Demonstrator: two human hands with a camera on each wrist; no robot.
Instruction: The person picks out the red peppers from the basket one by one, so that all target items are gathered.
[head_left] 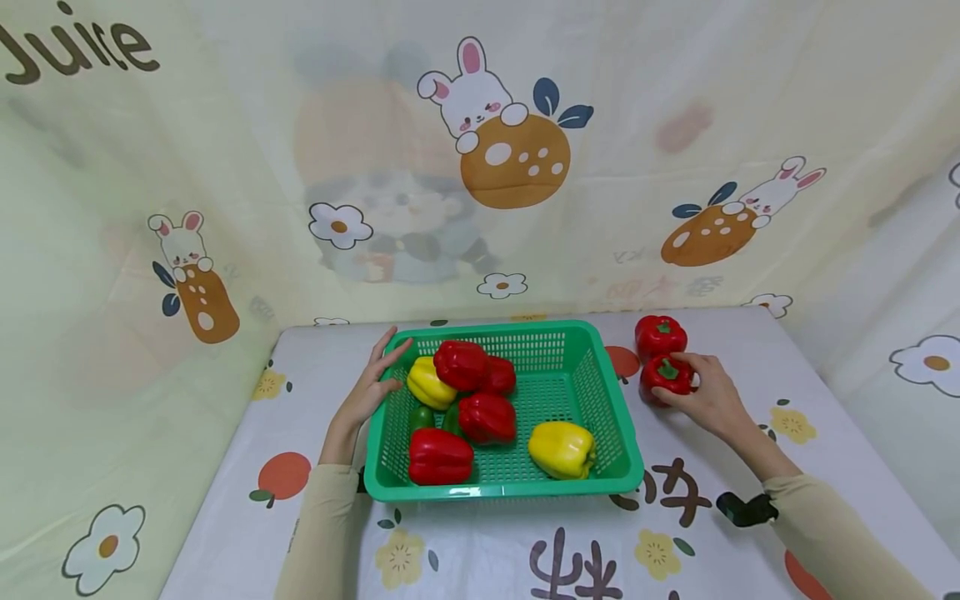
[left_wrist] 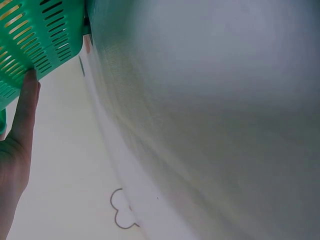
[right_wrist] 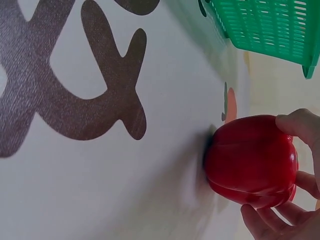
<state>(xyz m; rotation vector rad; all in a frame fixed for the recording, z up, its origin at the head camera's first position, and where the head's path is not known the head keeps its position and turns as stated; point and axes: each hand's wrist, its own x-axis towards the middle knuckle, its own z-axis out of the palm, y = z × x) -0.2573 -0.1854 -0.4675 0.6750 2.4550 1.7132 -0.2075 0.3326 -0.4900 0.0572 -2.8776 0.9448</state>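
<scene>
My right hand [head_left: 705, 396] grips a red bell pepper [right_wrist: 252, 162] on the table to the right of the basket, thumb and fingers spread around its sides. Just behind it stands another red bell pepper [head_left: 660, 333], stem up. At the far left corner of the green plastic basket [head_left: 502, 492], my left hand [head_left: 366, 396] rests on the rim with fingers extended. In the left wrist view, one straight finger [left_wrist: 26, 107] lies against the outer slotted wall. Inside the basket are several red bell peppers [head_left: 440, 457], a yellow bell pepper [head_left: 427, 383] and another yellow bell pepper [head_left: 562, 450].
Two dark green vegetables [head_left: 422, 418] lie partly hidden among the peppers at the basket's left. A white printed cloth [head_left: 465, 550] covers the table. Behind it hangs a cream curtain [head_left: 390, 150] with rabbit prints. A black wrist strap piece [head_left: 746, 508] shows by the right sleeve.
</scene>
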